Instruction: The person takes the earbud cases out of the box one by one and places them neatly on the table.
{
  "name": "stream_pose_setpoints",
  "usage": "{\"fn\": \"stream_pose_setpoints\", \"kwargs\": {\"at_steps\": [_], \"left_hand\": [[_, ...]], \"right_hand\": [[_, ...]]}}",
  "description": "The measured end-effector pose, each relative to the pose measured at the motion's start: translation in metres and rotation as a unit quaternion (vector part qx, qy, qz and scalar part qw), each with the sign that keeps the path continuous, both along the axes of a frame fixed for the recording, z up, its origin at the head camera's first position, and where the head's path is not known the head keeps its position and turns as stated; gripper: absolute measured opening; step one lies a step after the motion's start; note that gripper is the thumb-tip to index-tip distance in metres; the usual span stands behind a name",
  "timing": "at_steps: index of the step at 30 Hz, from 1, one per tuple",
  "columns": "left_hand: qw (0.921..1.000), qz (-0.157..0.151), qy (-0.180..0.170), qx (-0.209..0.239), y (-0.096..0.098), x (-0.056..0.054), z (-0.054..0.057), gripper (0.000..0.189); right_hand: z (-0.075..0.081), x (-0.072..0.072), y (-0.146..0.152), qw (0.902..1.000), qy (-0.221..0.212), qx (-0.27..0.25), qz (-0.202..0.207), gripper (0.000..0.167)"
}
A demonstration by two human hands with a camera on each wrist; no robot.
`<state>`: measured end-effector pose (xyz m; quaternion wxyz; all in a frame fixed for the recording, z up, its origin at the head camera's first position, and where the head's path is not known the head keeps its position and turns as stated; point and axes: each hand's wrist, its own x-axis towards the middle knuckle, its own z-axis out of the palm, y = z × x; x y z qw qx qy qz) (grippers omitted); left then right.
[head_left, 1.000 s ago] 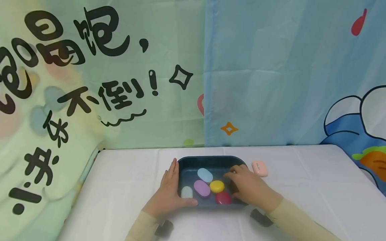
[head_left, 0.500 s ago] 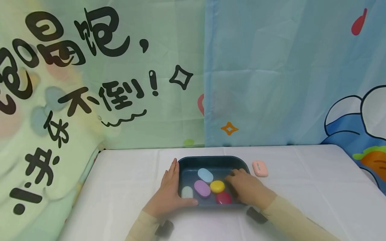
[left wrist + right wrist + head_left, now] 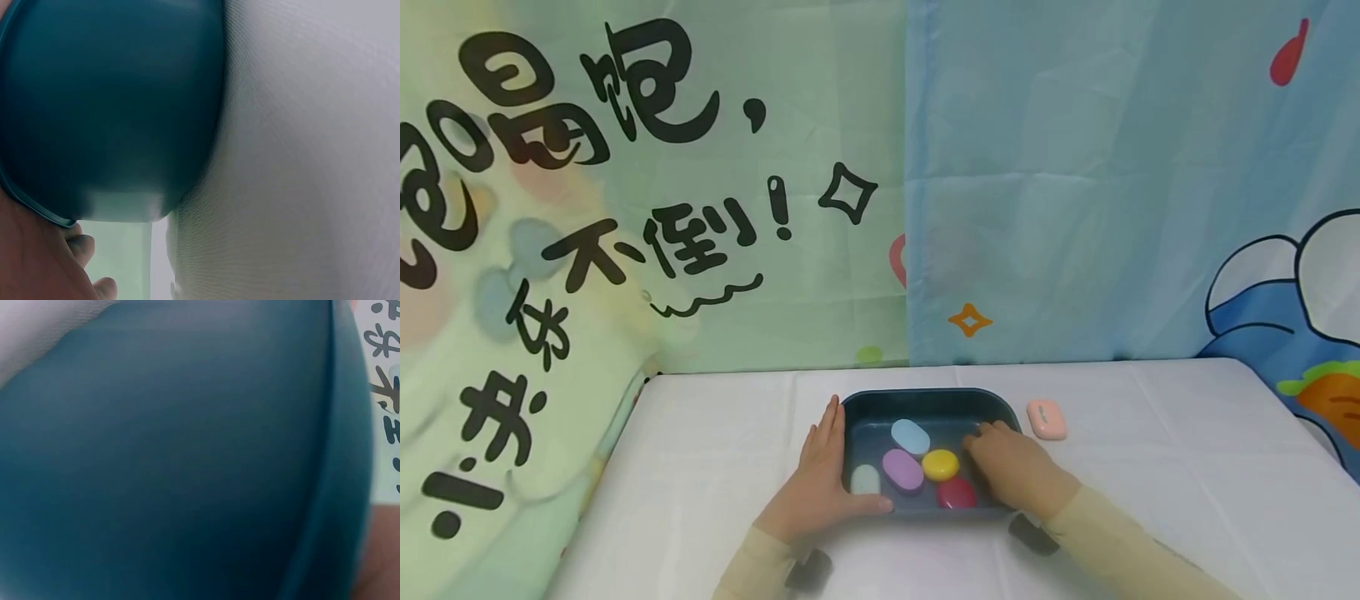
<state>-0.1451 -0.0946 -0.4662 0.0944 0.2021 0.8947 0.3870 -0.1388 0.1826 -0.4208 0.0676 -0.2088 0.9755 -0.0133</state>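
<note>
A dark blue-green tray [image 3: 925, 402] stands on the table with several smooth oval pieces inside: light blue [image 3: 911, 437], purple [image 3: 902, 471], yellow [image 3: 940, 465], red [image 3: 956, 492] and pale grey [image 3: 865, 479]. Along the tray's left wall lie the straight fingers of my left hand [image 3: 829, 487], the thumb at the near rim. My right hand [image 3: 1018, 468] reaches over the right wall, fingertips bent down inside. Whatever is under those fingers is hidden. Both wrist views are mostly filled by the tray's outer wall [image 3: 112, 106].
A small pink rounded block [image 3: 1047, 419] lies on the white-covered table [image 3: 1150, 433] just right of the tray. Behind the table hangs a printed cloth [image 3: 1037, 208] in green and blue.
Over the last second my right hand has shifted slightly left and its fingers have dipped lower into the tray. My left hand and the oval pieces have stayed put.
</note>
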Motion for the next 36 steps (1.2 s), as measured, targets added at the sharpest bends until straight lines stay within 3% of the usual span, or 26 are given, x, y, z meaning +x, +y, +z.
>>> {"fn": "stream_pose_setpoints", "kwargs": {"at_steps": [10, 18, 23, 36], "left_hand": [[1.0, 0.005, -0.005, 0.004, 0.001, 0.0, -0.002, 0.137], [0.9999, 0.006, -0.006, 0.007, 0.0, 0.0, -0.002, 0.137], [0.9999, 0.007, -0.006, 0.006, 0.001, 0.0, -0.002, 0.137], [1.0, -0.002, 0.009, 0.002, 0.001, 0.0, -0.001, 0.137]], "right_hand": [[-0.001, -0.001, 0.004, 0.9996, 0.017, -0.021, -0.004, 0.024], [0.002, -0.001, 0.009, 0.9971, 0.046, -0.06, -0.003, 0.044], [0.006, 0.001, 0.011, 0.9962, 0.041, -0.076, -0.014, 0.056], [0.014, 0.006, 0.021, 0.9873, 0.097, -0.122, -0.028, 0.058]]}}
